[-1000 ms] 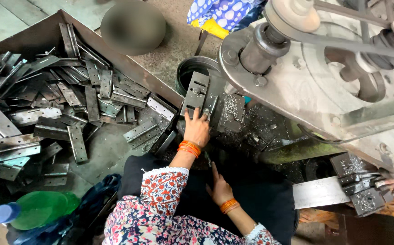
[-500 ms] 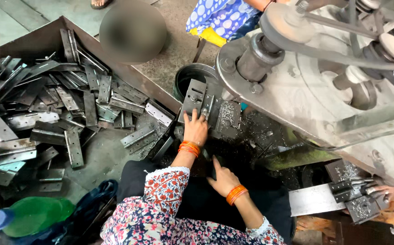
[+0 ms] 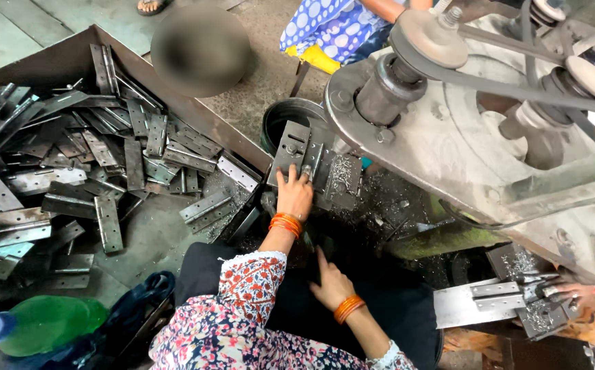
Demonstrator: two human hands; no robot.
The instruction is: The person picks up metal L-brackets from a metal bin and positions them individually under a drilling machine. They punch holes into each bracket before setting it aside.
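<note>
While left hand is laid flat, fingers spread, on hinge at machine bed, nothing is grasped. Right hand is pressed open on dark cloth; grip released. Hinge pile is seen in tray to left. Green bottle is noted bottom left. Another person's hand is seen at far right, near plate.

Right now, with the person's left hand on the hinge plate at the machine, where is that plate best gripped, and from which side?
Probably by its near end, from the person's side. The hinge plate lies flat on the machine bed, and the left hand already rests on its lower edge. Its far end sits close under the belt-driven wheel, which leaves little room there.
</note>
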